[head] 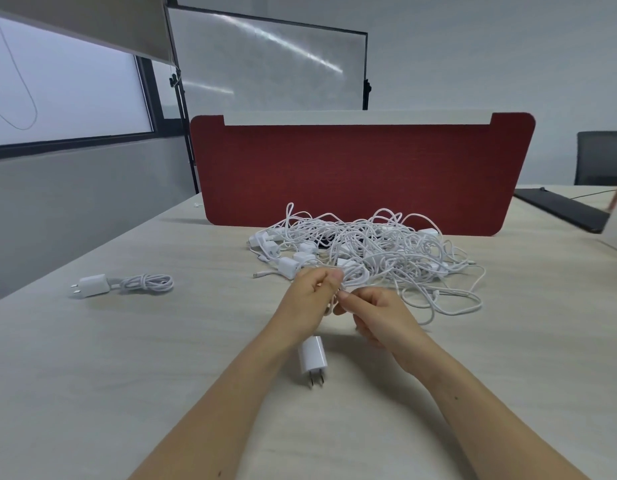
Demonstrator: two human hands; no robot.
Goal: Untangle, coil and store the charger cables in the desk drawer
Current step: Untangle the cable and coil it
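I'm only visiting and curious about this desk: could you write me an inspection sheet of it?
Surface: pale desk.
Job's things: tangle of white chargers before the red divider; one coiled charger apart at left; drawer not seen.
Clutter: black slab at far right.
Hands: left hand grips loops of a cable; right hand pinches it; plug below them.
Cables: tangle unsorted, one held in loops.
Surroundings: whiteboard, chair, window.
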